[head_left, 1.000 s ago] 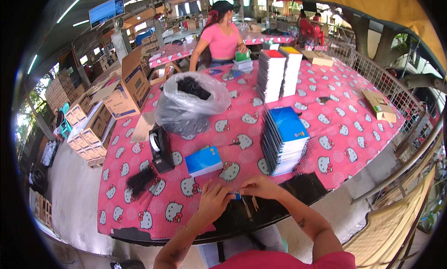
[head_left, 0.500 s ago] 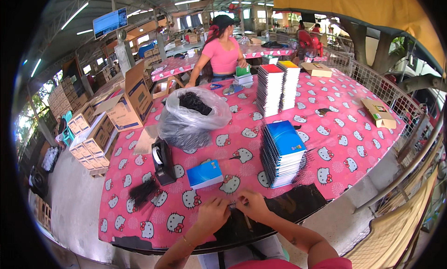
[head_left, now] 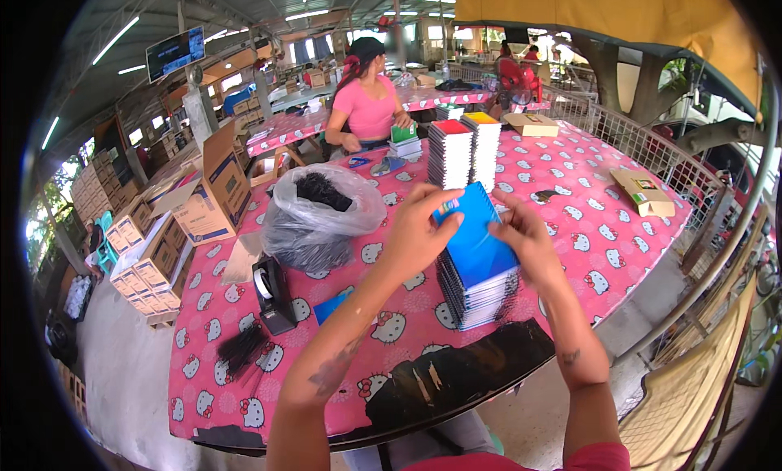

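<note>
A blue spiral notebook (head_left: pixel 481 247) lies tilted on top of a stack of notebooks (head_left: pixel 479 304) with white page edges. My left hand (head_left: pixel 425 231) pinches its upper left corner, thumb on the cover. My right hand (head_left: pixel 528 241) grips its right edge, fingers bent around the side. Partly hidden behind my left forearm is a small blue pad (head_left: pixel 329 307). Left of it stand a black tape dispenser (head_left: pixel 274 297) and a bundle of thin black strands (head_left: pixel 242 348) on the pink patterned tablecloth (head_left: pixel 391 326).
A clear plastic bag (head_left: pixel 314 247) of black material stands beyond the dispenser. Farther back are tall notebook stacks (head_left: pixel 450 157), an open carton (head_left: pixel 213 198) and a co-worker in pink (head_left: pixel 366 112) holding a green-covered pile (head_left: pixel 404 137). A brown box (head_left: pixel 641 192) lies at right.
Both hands have moved from the table's near edge, where they were pinched together, up to the notebook stack. They have taken hold of the top blue notebook. The co-worker's right arm has drawn in.
</note>
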A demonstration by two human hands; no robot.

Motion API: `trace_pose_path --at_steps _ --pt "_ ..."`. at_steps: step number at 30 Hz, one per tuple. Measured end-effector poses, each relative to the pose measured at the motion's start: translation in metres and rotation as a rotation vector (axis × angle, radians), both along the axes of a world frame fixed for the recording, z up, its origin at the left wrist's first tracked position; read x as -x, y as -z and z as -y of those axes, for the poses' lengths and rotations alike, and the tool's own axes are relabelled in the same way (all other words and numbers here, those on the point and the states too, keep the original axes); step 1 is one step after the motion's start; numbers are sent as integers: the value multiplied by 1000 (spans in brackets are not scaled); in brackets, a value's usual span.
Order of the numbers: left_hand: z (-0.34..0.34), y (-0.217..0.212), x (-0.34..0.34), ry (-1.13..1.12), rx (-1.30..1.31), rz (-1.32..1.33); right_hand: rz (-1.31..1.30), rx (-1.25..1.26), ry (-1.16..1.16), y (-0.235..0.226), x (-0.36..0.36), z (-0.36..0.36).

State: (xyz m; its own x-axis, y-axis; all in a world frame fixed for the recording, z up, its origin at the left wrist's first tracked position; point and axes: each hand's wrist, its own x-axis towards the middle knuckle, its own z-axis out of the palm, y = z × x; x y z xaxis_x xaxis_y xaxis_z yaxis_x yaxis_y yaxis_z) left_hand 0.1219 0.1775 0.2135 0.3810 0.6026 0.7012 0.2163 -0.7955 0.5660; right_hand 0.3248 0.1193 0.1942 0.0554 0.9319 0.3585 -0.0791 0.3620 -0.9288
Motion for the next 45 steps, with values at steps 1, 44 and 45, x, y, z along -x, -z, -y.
trace_pose_path --at_steps 1,44,45 --pt "-19 8 -12 -33 -28 1 47 -7 40 11 -17 -22" --pt "165 238 146 -668 654 328 339 151 -352 246 125 45" --pt "158 248 178 -818 574 198 316 134 -358 242 126 46"
